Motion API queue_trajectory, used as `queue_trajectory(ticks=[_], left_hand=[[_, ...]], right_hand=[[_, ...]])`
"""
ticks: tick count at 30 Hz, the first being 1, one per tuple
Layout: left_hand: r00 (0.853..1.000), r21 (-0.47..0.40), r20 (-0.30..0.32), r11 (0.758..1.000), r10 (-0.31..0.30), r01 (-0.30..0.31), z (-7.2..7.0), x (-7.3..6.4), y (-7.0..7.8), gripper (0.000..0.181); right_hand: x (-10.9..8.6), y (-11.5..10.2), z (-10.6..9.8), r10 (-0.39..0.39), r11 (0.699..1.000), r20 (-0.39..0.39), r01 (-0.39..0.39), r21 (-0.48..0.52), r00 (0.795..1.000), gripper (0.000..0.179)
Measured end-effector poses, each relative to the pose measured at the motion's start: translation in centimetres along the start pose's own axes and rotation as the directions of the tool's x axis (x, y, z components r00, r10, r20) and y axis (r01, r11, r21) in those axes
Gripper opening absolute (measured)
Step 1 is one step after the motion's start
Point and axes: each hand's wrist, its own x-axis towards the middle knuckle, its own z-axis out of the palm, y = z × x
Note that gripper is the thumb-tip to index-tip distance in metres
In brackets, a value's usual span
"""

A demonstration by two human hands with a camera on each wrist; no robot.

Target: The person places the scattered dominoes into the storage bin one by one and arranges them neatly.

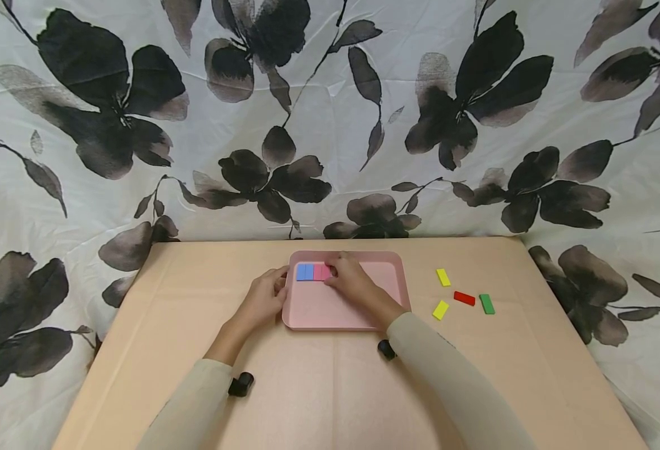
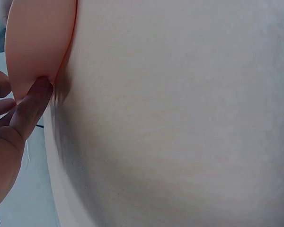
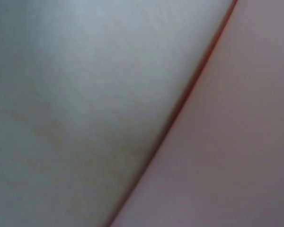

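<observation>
The left hand (image 1: 264, 299) pinches the tray (image 1: 319, 309) by its edge. The right hand (image 1: 354, 281) pinches a pink block (image 1: 325, 272).

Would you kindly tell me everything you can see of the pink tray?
The pink tray is a shallow rectangle with rounded corners and a low raised rim, smooth and plastic-looking. It lies flat near the far edge of the table, its long sides running left to right. Blue pieces and pink pieces lie side by side in its far left part. The left hand holds its left edge; the right hand reaches over it, hiding part of its floor.
</observation>
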Motion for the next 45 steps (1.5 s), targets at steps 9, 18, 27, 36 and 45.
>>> queue_trajectory(ticks=[9, 18, 27, 36, 45], left_hand=[[1.0, -0.008, -0.015, 1.0, -0.005, 0.005, 0.3, 0.3, -0.1, 0.052], [1.0, -0.01, -0.014, 1.0, -0.022, 0.022, 0.5, 0.6, 0.0, 0.053], [1.0, -0.003, -0.024, 1.0, -0.011, 0.011, 0.6, 0.6, 0.0, 0.052], [0.999, -0.011, -0.006, 0.999, -0.038, 0.038, 0.4, 0.2, 0.3, 0.053], [1.0, -0.02, 0.005, 0.999, -0.03, 0.03, 0.2, -0.2, 0.3, 0.053]], right_hand=[[0.2, 0.3, -0.2, -0.024, 1.0, -0.015, 0.024, -0.015, 1.0, 0.041], [0.3, 0.5, -0.3, -0.032, 0.999, -0.035, 0.031, -0.032, 0.999, 0.04], [0.3, 0.5, -0.1, -0.022, 0.999, -0.044, 0.021, -0.028, 0.999, 0.043], [-0.1, 0.3, 0.0, -0.024, 0.999, -0.057, 0.023, -0.025, 0.998, 0.039], [-1.0, -0.1, -0.1, -0.025, 1.0, -0.062, 0.023, -0.019, 0.998, 0.037]])
